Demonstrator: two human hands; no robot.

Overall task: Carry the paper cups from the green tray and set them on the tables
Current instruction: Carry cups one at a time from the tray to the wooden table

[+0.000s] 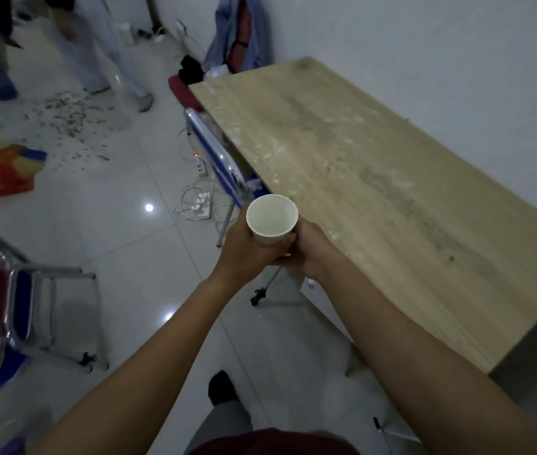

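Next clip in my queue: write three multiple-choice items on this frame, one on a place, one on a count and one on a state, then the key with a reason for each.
1. Where is the paper cup in relation to the wooden table?
A) standing on its top
B) held in the air at its edge
C) on the floor under it

2. How many hands hold the cup?
A) none
B) one
C) two

3. How does the cup stand?
A) upright, mouth up
B) upside down
C) lying on its side

Key:
1 B: the cup sits in the hands at the table's edge and does not rest on the top.
2 C: the left hand and the right hand both curl round its lower part.
3 A: the open rim faces the camera and the inside bottom shows.
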